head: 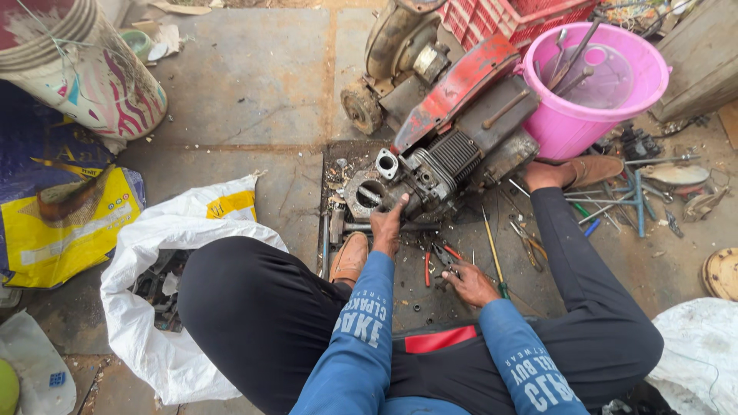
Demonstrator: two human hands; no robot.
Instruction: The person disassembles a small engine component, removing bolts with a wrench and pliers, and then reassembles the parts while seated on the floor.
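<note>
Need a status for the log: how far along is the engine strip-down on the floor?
Done: the engine lies on its side with a round port exposed, loose bits around it. In hand: left hand rests on the engine's end; right hand is down at the red-handled pliers on the floor. Left: the finned block looks assembled; spanners and pink bucket of tools stand by.

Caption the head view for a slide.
Seated person's left hand touches a small engine; right hand reaches pliers on the ground.
</note>
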